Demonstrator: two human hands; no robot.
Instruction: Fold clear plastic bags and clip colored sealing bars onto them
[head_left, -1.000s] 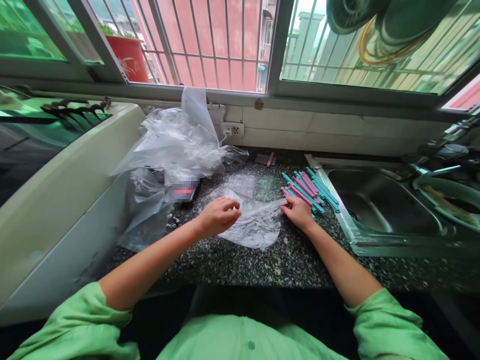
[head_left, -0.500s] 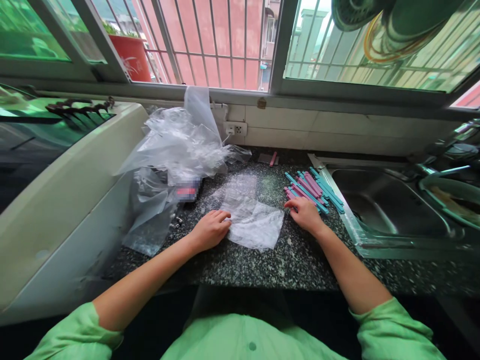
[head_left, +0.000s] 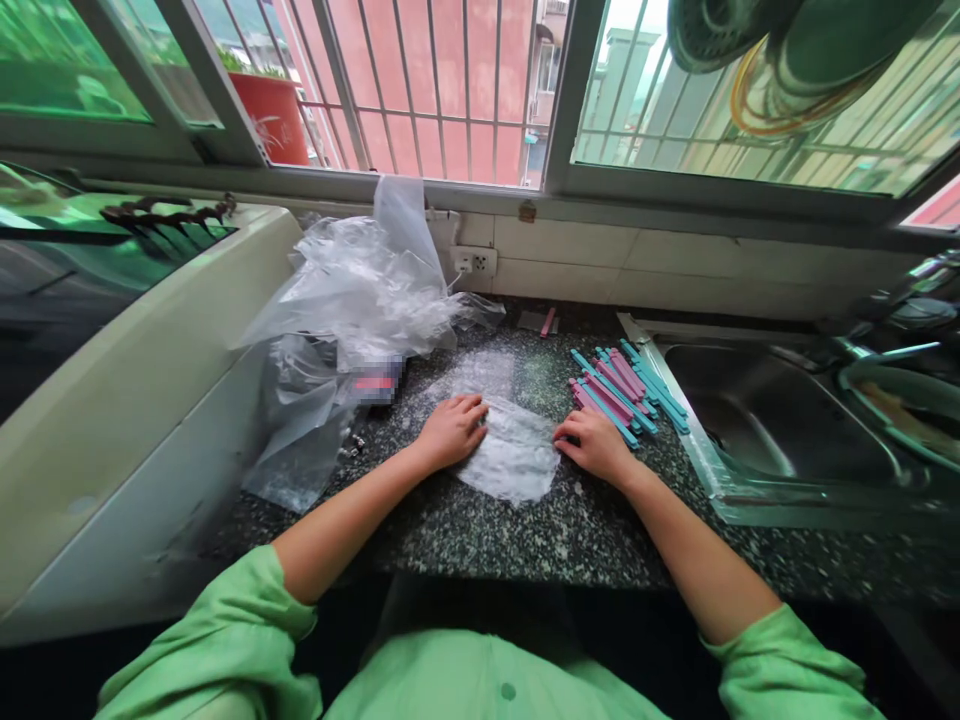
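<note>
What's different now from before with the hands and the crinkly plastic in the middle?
The right hand was holding up a corner of the plastic, then let go; now that corner is down and the hand is back at its right edge, though I can't tell if it's pinching. The left hand moved right, onto the plastic's left side. The sticks and plastic heap stayed put.

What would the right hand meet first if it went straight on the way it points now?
The right hand would probably meet the crinkled clear plastic first; its fingertips sit at the plastic's edge, perhaps touching it.
</note>
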